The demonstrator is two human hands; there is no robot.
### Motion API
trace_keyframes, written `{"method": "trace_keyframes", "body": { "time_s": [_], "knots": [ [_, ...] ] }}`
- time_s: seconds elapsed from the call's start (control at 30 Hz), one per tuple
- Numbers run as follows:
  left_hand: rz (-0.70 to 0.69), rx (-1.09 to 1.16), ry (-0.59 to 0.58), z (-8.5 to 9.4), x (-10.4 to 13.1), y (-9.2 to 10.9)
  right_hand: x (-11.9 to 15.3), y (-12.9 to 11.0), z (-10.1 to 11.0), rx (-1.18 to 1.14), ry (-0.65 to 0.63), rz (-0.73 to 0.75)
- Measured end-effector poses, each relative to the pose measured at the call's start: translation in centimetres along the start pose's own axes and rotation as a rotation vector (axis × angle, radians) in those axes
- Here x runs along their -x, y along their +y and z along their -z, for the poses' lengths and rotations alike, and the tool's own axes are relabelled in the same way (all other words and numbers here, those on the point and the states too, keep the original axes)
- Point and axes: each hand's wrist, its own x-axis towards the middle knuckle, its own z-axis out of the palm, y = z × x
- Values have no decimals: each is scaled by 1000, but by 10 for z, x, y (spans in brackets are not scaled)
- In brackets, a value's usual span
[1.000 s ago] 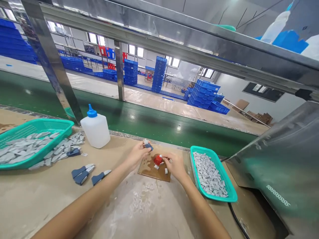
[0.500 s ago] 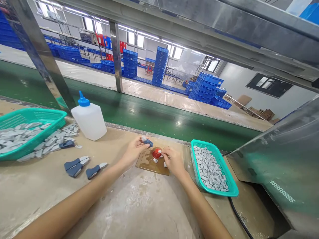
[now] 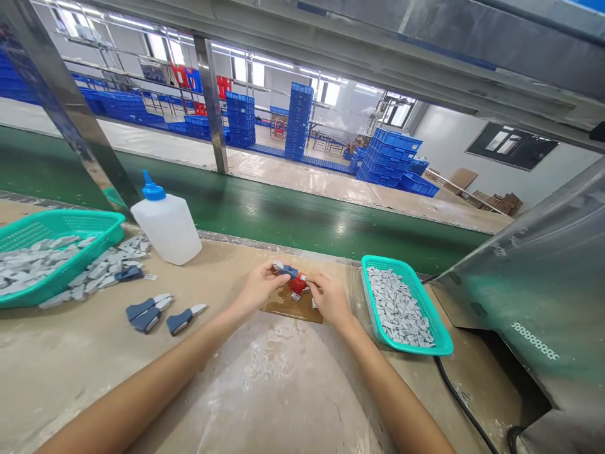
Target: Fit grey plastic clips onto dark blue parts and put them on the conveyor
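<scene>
Fingers of my left hand [image 3: 259, 289] are closed round a dark blue and grey part [image 3: 287, 270], held above a brown wet plate [image 3: 288, 307]. My right hand [image 3: 329, 297] pinches a small white piece [image 3: 303, 277] at the end of that part. Just below them on the plate is a red round thing [image 3: 297, 285], partly hidden by the fingers. A small white tag [image 3: 295, 296] lies at its near side. Several blue and grey parts [image 3: 147, 313] rest on the table to the left.
A white bottle with a blue cap [image 3: 169, 230] stands behind left. Green baskets of grey pieces sit at left [image 3: 111, 228] and right [image 3: 444, 343]. Loose grey pieces [image 3: 106, 268] lie beside the left one. Behind runs a green belt [image 3: 265, 217]; a metal post [image 3: 215, 113] rises beyond.
The blue and grey part in my left hand has moved right and turned, and now meets the small white piece in my right hand above the red thing. The view has shifted slightly.
</scene>
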Motion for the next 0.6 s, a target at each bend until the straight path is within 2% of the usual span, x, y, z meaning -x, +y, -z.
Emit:
{"method": "trace_keyframes", "body": {
  "time_s": [0.1, 0.3, 0.6],
  "knots": [
    [0, -54, -30, -2, 3, 1, -1, -4, 6, -41, 41, -23],
    [0, -77, -36, -1, 1, -2, -5, -3, 16, -4, -12, -59],
    [-27, -17, -12, 2, -4, -3, -8, -10, 15, -33, 19, -57]
  ]
}}
